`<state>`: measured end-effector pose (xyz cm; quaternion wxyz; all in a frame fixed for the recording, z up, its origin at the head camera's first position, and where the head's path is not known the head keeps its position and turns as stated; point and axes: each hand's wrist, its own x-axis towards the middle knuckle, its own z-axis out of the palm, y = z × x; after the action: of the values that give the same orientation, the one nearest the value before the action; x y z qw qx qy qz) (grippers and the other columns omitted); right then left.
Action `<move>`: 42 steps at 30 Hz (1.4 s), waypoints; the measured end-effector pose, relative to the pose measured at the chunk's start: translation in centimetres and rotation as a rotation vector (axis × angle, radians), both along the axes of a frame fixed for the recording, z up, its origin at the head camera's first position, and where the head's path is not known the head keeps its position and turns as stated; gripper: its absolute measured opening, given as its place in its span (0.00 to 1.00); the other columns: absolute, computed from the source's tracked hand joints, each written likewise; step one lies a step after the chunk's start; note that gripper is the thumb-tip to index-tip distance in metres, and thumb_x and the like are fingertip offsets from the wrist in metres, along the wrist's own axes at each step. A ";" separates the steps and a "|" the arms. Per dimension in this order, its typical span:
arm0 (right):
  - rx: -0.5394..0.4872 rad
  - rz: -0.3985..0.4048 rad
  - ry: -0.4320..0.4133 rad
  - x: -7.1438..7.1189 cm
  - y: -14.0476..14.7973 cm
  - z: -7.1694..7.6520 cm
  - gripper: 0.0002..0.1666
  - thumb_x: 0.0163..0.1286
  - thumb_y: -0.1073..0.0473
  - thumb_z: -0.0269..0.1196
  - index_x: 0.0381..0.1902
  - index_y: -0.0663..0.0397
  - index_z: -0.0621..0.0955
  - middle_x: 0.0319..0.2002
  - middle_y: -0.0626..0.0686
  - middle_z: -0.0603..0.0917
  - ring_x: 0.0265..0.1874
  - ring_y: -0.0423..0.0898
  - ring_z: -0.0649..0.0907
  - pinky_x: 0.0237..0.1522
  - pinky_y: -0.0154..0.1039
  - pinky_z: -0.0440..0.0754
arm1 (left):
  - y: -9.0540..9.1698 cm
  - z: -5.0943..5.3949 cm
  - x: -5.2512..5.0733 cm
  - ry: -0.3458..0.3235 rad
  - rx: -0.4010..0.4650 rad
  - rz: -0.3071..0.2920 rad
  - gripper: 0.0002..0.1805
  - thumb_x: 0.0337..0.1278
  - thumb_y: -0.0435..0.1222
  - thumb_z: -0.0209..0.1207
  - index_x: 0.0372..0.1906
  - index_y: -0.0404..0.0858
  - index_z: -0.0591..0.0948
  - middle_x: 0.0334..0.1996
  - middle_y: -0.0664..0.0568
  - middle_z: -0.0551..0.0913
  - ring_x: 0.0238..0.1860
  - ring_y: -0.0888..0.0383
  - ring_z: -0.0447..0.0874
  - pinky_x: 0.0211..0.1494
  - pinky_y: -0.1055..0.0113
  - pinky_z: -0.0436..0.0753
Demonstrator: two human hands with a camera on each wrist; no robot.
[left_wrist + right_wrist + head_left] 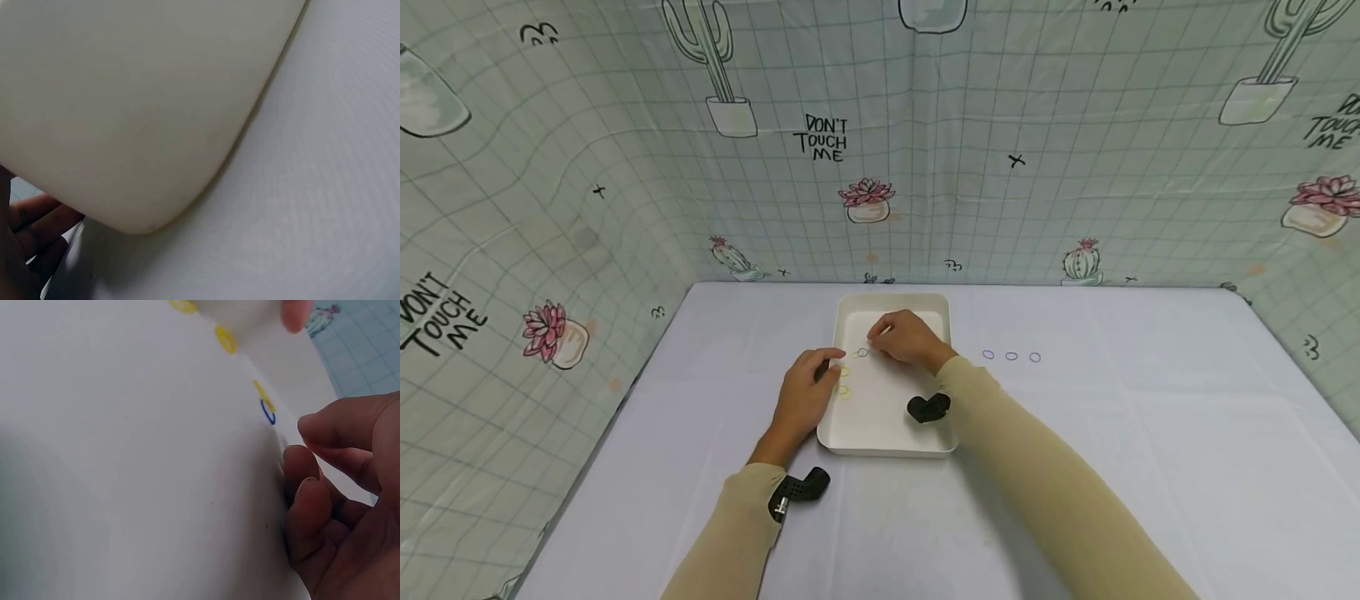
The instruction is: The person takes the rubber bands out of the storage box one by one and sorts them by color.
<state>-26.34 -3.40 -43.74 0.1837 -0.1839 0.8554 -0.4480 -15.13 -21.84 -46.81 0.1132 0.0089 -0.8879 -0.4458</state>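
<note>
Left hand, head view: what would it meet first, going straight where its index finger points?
The left hand would probably meet the yellow ring beside the blue ring, though depth is unclear.

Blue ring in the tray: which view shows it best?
Right wrist view: the blue ring appears larger there, by a yellow ring. The head view shows it small; the left wrist view doesn't show it.
</note>
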 end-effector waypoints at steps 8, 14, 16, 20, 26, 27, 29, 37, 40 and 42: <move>0.072 0.028 0.087 0.1 -0.3 -0.2 0.09 0.66 0.61 0.62 0.41 0.53 0.87 0.26 0.49 0.84 0.24 0.44 0.78 0.29 0.35 0.74 | 0.1 0.1 0.0 0.014 0.004 -0.009 0.13 0.70 0.36 0.56 0.54 0.41 0.84 0.49 0.46 0.80 0.48 0.50 0.75 0.55 0.54 0.73; 0.146 0.007 0.130 0.0 -0.9 -0.7 0.09 0.64 0.61 0.62 0.38 0.49 0.87 0.39 0.49 0.85 0.35 0.47 0.78 0.38 0.38 0.75 | 0.1 0.3 0.0 0.006 0.002 -0.007 0.14 0.69 0.36 0.56 0.54 0.40 0.84 0.50 0.45 0.80 0.48 0.49 0.75 0.56 0.53 0.73; 0.166 0.003 0.139 -0.1 -1.1 -0.8 0.08 0.64 0.60 0.62 0.38 0.47 0.88 0.43 0.48 0.85 0.39 0.47 0.78 0.42 0.39 0.75 | 0.1 0.3 0.0 0.003 0.000 -0.006 0.14 0.69 0.36 0.56 0.54 0.41 0.84 0.50 0.45 0.80 0.49 0.49 0.75 0.56 0.53 0.73; 0.200 0.022 0.163 0.1 -1.3 -0.8 0.09 0.63 0.60 0.63 0.38 0.45 0.88 0.44 0.47 0.86 0.41 0.47 0.79 0.47 0.41 0.75 | 0.0 0.3 0.0 0.005 0.001 -0.004 0.14 0.70 0.36 0.56 0.55 0.41 0.84 0.51 0.46 0.80 0.50 0.49 0.76 0.56 0.53 0.72; 0.247 0.057 0.195 0.3 -1.4 -0.8 0.12 0.62 0.61 0.62 0.39 0.41 0.88 0.43 0.44 0.86 0.41 0.46 0.78 0.46 0.41 0.75 | 0.0 0.3 0.1 -0.002 0.005 -0.002 0.14 0.70 0.37 0.56 0.54 0.41 0.84 0.49 0.46 0.80 0.49 0.50 0.75 0.55 0.54 0.72; 0.251 0.057 0.199 0.3 -1.4 -0.8 0.11 0.62 0.61 0.62 0.39 0.41 0.88 0.43 0.44 0.86 0.40 0.46 0.78 0.46 0.41 0.75 | 0.0 0.3 0.1 -0.003 0.007 -0.003 0.14 0.70 0.37 0.56 0.54 0.41 0.84 0.49 0.46 0.80 0.48 0.50 0.75 0.55 0.54 0.72; 0.259 0.055 0.208 0.4 -1.5 -0.8 0.09 0.63 0.60 0.63 0.37 0.42 0.88 0.41 0.44 0.86 0.40 0.46 0.79 0.45 0.41 0.75 | -0.1 0.2 0.1 -0.003 0.006 -0.003 0.14 0.70 0.37 0.56 0.55 0.42 0.84 0.49 0.47 0.80 0.49 0.50 0.75 0.55 0.54 0.72; 0.266 0.028 0.209 0.7 -1.4 -0.7 0.04 0.66 0.57 0.65 0.32 0.47 0.85 0.30 0.45 0.83 0.33 0.45 0.79 0.40 0.42 0.76 | -0.1 0.4 0.3 0.010 0.003 -0.011 0.14 0.71 0.36 0.56 0.55 0.41 0.84 0.49 0.46 0.80 0.47 0.50 0.76 0.53 0.54 0.73; 0.250 0.009 0.204 0.7 -1.2 -0.7 0.05 0.66 0.57 0.63 0.32 0.49 0.84 0.32 0.46 0.84 0.34 0.46 0.80 0.42 0.42 0.77 | 0.0 0.4 0.3 0.008 0.003 -0.012 0.14 0.70 0.36 0.56 0.55 0.41 0.83 0.50 0.46 0.80 0.48 0.50 0.76 0.55 0.54 0.72; 0.235 -0.005 0.199 0.6 -1.0 -0.6 0.05 0.66 0.57 0.63 0.32 0.51 0.84 0.33 0.47 0.84 0.35 0.46 0.80 0.43 0.42 0.77 | 0.0 0.4 0.2 0.004 0.002 -0.015 0.14 0.70 0.36 0.56 0.55 0.41 0.84 0.50 0.45 0.80 0.48 0.50 0.76 0.55 0.54 0.72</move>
<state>-25.74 -4.43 -44.37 0.1170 -0.2023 0.9165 -0.3248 -14.96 -21.86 -46.36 0.1117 0.0017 -0.8873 -0.4475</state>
